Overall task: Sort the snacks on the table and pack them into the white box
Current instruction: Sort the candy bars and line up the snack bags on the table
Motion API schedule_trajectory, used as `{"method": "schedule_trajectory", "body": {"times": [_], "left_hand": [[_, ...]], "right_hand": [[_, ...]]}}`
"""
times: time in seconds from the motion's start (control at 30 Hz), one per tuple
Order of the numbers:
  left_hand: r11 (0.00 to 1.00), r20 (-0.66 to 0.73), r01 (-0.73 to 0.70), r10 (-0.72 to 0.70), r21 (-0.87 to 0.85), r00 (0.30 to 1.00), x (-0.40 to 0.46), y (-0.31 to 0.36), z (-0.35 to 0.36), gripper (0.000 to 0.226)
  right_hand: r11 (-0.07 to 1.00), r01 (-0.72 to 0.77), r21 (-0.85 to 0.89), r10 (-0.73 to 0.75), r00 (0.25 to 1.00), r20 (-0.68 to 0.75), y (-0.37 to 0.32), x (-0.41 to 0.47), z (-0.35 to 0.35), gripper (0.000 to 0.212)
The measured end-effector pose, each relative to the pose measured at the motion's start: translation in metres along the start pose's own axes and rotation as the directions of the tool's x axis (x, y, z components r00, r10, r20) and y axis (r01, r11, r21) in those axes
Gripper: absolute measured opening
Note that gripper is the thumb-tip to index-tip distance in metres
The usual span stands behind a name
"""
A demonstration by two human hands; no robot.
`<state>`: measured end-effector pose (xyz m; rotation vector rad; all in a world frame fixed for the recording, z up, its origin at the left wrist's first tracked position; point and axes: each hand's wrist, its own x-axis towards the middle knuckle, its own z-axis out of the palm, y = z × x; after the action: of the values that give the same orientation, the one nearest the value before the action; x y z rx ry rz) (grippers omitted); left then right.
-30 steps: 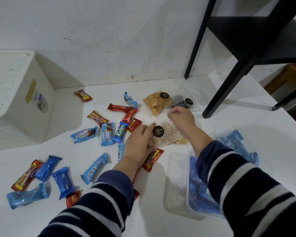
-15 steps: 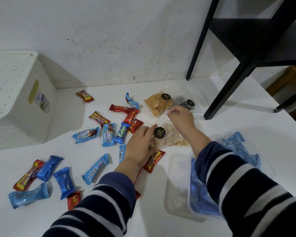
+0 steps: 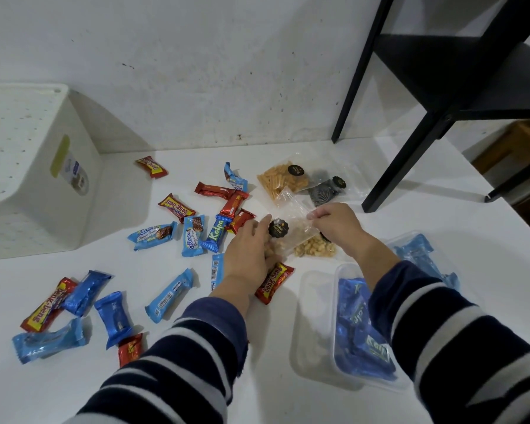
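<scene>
Both hands hold one clear bag of nuts [image 3: 291, 237] with a black round sticker, lifted slightly off the white table [image 3: 441, 215]. My left hand [image 3: 251, 255] grips its lower end; my right hand [image 3: 337, 221] pinches its upper edge. A second bag of nuts [image 3: 315, 249] lies just beneath. Behind them lie a bag of orange sticks [image 3: 280, 180] and a bag with dark contents [image 3: 323, 191]. Several blue and red wrapped bars are scattered to the left. The white box [image 3: 34, 166] stands at the far left.
A clear plastic tub [image 3: 315, 332] with blue Kalpa packets stands at the front right, partly under my right sleeve. A black frame [image 3: 410, 148] stands on the table at the back right. A wall closes the back.
The nut bag has been raised off the table and stretched between both hands. My right hand moved toward me and up with the bag's edge.
</scene>
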<state>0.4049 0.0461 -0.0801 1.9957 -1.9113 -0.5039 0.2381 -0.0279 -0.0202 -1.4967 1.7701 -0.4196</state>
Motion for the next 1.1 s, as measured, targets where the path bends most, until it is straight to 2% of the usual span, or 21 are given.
{"method": "schedule_trajectory", "body": {"times": [0.27,0.37,0.43,0.47,0.53,0.6,0.7,0.83,1.1], "left_hand": [[1.0,0.005,0.016,-0.016,-0.021,1.0,0.001,-0.002,0.004,0.081],[0.999,-0.203,0.032,-0.033,-0.007,0.979,0.003,0.008,-0.002,0.055],[0.986,-0.299,0.102,-0.139,-0.136,0.944,0.011,0.02,-0.012,0.039],[0.961,-0.277,0.135,-0.202,-0.242,0.939,0.017,0.025,-0.019,0.035],[0.867,-0.146,0.184,-0.279,-0.464,0.949,0.029,0.034,-0.031,0.036],[0.793,-0.068,0.202,-0.292,-0.574,0.954,0.037,0.036,-0.038,0.037],[0.729,-0.053,0.193,-0.3,-0.656,0.952,0.038,0.033,-0.041,0.03],[0.671,-0.051,0.162,-0.285,-0.723,0.957,0.03,0.031,-0.037,0.026],[0.624,-0.025,0.188,-0.316,-0.758,0.948,0.024,0.031,-0.032,0.019]], "right_hand": [[1.0,0.024,0.012,-0.023,0.998,-0.064,0.004,-0.001,0.004,0.025],[0.994,0.087,0.065,-0.085,0.996,-0.026,0.0,-0.005,0.003,0.021],[0.986,0.148,0.071,-0.148,0.989,-0.001,-0.006,-0.01,0.003,0.022],[0.98,0.18,0.079,-0.181,0.983,0.004,-0.01,-0.012,0.004,0.022],[0.968,0.227,0.104,-0.229,0.973,0.007,-0.015,-0.016,0.008,0.022],[0.96,0.25,0.124,-0.254,0.967,0.016,-0.017,-0.02,0.012,0.021],[0.95,0.236,0.204,-0.247,0.968,0.03,-0.019,-0.024,0.016,0.013],[0.939,0.191,0.286,-0.191,0.981,-0.03,-0.021,-0.022,0.02,0.006],[0.99,0.124,0.074,-0.119,0.991,-0.061,-0.025,-0.014,0.029,0.015]]}}
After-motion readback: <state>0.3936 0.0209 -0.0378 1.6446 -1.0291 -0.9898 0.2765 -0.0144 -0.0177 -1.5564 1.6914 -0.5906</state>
